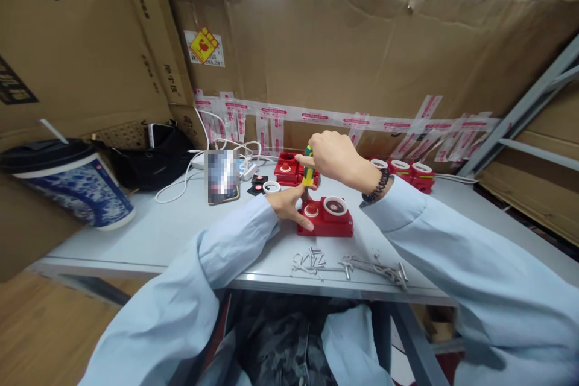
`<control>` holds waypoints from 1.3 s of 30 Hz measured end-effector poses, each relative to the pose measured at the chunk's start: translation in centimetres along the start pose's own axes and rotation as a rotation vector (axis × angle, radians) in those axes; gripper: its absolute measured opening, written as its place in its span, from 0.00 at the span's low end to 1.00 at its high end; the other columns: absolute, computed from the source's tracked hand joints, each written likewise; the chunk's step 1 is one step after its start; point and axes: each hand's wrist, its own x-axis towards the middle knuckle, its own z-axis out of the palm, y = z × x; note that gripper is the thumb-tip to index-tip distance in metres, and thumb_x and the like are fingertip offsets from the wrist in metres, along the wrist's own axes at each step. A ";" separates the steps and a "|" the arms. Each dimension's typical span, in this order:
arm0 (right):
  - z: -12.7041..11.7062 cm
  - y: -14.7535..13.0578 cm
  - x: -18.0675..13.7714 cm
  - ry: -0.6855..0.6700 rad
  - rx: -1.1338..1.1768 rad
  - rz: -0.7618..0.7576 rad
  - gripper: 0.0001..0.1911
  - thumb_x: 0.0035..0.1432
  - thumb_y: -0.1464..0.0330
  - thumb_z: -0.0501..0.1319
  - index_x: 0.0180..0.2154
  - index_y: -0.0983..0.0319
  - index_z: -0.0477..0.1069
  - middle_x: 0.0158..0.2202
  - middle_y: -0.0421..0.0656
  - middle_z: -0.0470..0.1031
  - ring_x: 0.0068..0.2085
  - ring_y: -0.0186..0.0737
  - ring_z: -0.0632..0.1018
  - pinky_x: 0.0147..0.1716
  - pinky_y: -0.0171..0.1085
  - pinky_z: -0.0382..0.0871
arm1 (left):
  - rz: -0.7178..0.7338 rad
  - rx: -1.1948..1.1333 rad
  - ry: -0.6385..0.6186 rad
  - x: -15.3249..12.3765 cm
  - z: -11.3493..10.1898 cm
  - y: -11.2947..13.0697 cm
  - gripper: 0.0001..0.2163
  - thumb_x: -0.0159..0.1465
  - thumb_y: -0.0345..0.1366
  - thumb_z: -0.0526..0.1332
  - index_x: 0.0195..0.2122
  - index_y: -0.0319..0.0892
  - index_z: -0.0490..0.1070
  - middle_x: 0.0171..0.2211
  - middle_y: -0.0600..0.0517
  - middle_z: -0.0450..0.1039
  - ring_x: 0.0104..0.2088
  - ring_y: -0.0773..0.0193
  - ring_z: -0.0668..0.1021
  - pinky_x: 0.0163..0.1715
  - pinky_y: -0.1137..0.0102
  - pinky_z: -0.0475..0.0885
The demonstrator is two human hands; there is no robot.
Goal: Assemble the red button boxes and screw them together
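My right hand (333,154) is wrapped round the handle of a green and yellow screwdriver (308,174), held upright with its tip down at the far left corner of a red box (326,228). That box has a red button and a white ring on its top. My left hand (291,204) lies at the box's left end, thumb along its side and forefinger by the screwdriver's lower part. Whether the left fingers grip the box or the shaft is partly hidden. Several loose screws (316,258) are scattered in front of the box, near the table edge.
More red boxes (286,170) stand behind my hands, others (411,175) at the right. A white ring (271,187) and a phone (222,176) with white cables lie left. A large paper cup (75,184) and a black bag (145,160) stand farther left. Cardboard (316,54) walls the back.
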 end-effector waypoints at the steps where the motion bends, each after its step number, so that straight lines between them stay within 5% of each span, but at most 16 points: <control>1: 0.3 0.2 0.0 0.018 0.001 0.030 0.22 0.61 0.55 0.54 0.36 0.67 0.75 0.32 0.56 0.78 0.36 0.52 0.79 0.27 0.39 0.62 | -0.001 0.000 -0.001 0.0 0.0 0.0 0.47 0.36 0.44 0.76 0.57 0.41 0.59 0.45 0.46 0.69 0.50 0.49 0.72 0.53 0.56 0.64; 7: 1.0 1.5 -0.6 0.092 0.167 0.078 0.20 0.57 0.55 0.55 0.27 0.64 0.72 0.27 0.48 0.76 0.27 0.40 0.73 0.24 0.36 0.55 | -0.006 -0.005 -0.034 0.1 0.1 0.1 0.46 0.39 0.44 0.75 0.58 0.39 0.55 0.45 0.45 0.68 0.50 0.50 0.72 0.54 0.56 0.63; 13: -1.8 2.6 -3.7 0.369 0.435 0.110 0.12 0.53 0.64 0.58 0.21 0.62 0.66 0.19 0.40 0.68 0.23 0.32 0.64 0.25 0.35 0.55 | 0.020 -0.001 -0.039 -0.1 0.0 0.1 0.44 0.39 0.45 0.75 0.56 0.43 0.57 0.44 0.47 0.68 0.49 0.51 0.72 0.53 0.57 0.63; 18: -0.2 2.8 -7.3 0.250 0.765 0.100 0.07 0.50 0.68 0.58 0.22 0.62 0.66 0.17 0.36 0.65 0.22 0.31 0.65 0.22 0.32 0.56 | 0.041 -0.041 -0.035 -0.1 0.0 -0.3 0.47 0.39 0.43 0.76 0.59 0.46 0.55 0.41 0.51 0.69 0.47 0.55 0.73 0.52 0.58 0.63; 25: 4.2 1.8 -8.0 0.168 0.781 0.076 0.09 0.49 0.67 0.59 0.21 0.62 0.64 0.17 0.35 0.63 0.21 0.29 0.61 0.21 0.31 0.53 | 0.079 -0.047 -0.055 -0.2 0.1 -0.6 0.47 0.41 0.42 0.75 0.61 0.46 0.53 0.43 0.49 0.69 0.49 0.54 0.73 0.54 0.57 0.62; 39: 3.9 1.0 -7.6 0.137 0.761 0.035 0.10 0.49 0.66 0.58 0.20 0.62 0.64 0.16 0.35 0.62 0.21 0.29 0.59 0.21 0.32 0.51 | 0.149 -0.080 -0.068 0.1 -0.1 -1.2 0.46 0.42 0.41 0.75 0.61 0.48 0.53 0.45 0.49 0.70 0.49 0.55 0.73 0.52 0.60 0.63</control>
